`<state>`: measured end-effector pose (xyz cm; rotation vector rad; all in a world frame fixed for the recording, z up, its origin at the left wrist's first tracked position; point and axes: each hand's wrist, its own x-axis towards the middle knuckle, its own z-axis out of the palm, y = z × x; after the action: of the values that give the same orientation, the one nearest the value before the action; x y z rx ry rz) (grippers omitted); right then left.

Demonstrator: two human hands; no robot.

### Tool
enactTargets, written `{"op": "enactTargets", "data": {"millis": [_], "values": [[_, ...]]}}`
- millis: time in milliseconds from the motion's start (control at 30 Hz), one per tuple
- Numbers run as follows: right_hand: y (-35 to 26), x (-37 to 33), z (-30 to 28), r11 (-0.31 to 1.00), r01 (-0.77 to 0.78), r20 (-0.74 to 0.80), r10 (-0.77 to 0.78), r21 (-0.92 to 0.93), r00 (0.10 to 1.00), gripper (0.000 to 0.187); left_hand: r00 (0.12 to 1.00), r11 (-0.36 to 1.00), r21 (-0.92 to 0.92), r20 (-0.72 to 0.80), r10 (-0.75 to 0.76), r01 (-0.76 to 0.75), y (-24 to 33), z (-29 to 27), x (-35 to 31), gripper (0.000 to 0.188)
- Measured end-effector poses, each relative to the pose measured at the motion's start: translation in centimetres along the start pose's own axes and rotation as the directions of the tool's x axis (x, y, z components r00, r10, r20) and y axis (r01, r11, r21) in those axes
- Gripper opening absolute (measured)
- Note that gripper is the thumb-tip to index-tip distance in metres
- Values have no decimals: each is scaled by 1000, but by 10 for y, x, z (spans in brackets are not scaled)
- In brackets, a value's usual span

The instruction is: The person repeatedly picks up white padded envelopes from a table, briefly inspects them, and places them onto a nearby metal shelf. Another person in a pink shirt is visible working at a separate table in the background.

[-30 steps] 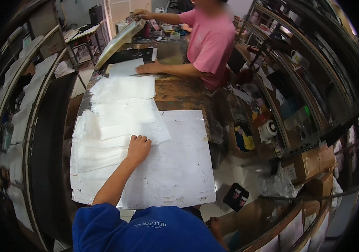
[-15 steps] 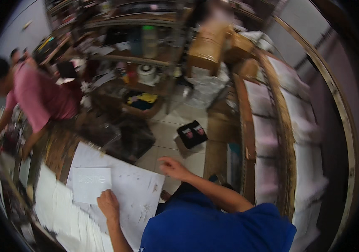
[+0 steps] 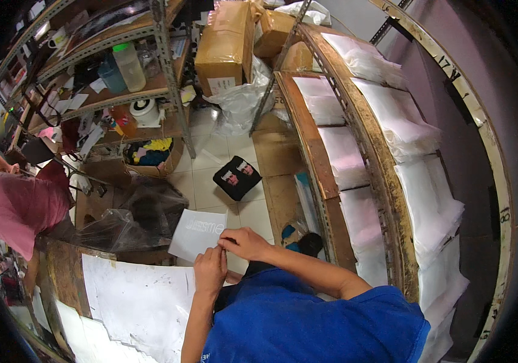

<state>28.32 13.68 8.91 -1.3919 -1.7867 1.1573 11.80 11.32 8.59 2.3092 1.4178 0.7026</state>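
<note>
The sheet [image 3: 193,235], pale with white lettering, was in the lower middle of the frame, just beyond the upper right edge of the white board [image 3: 141,287]. The left hand [image 3: 209,269] and right hand [image 3: 245,244] were close together, fingers pinched on its lower right corner. More sheets [image 3: 98,336] lay at the lower left. A black cloth item [image 3: 237,179] lay on the floor [image 3: 209,181] near the centre; a co-worker's pink shirt [image 3: 23,209] showed at far left, and filled racks [image 3: 386,206] stood at right.

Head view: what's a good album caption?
Left hand and right hand meet at a pale printed sheet, stacked sheets on shelves at right.
</note>
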Motion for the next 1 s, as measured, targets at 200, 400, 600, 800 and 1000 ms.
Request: {"op": "enactTargets", "data": {"millis": [200, 400, 600, 800, 1000], "values": [[76, 21, -78, 991, -129, -216, 132, 28, 967, 16, 999, 988, -146, 34, -37, 41, 11, 8, 31, 25], [175, 11, -262, 948, -317, -541, 277, 19, 794, 16, 936, 934, 89, -101, -336, 345, -57, -19, -17, 29], [294, -81, -402, 869, -322, -803, 480, 377, 354, 24, 934, 869, 358, -27, -355, 341, -81, -9, -53, 28], [404, -183, -505, 805, -62, -785, 590, 590, 187, 27, 929, 848, 405, -15, -369, 343, -83, 0, -54, 33], [432, -229, -500, 653, -411, -771, 544, 636, -330, 28, 939, 839, 451, 7, -345, 305, -93, 2, -51, 33]]}}
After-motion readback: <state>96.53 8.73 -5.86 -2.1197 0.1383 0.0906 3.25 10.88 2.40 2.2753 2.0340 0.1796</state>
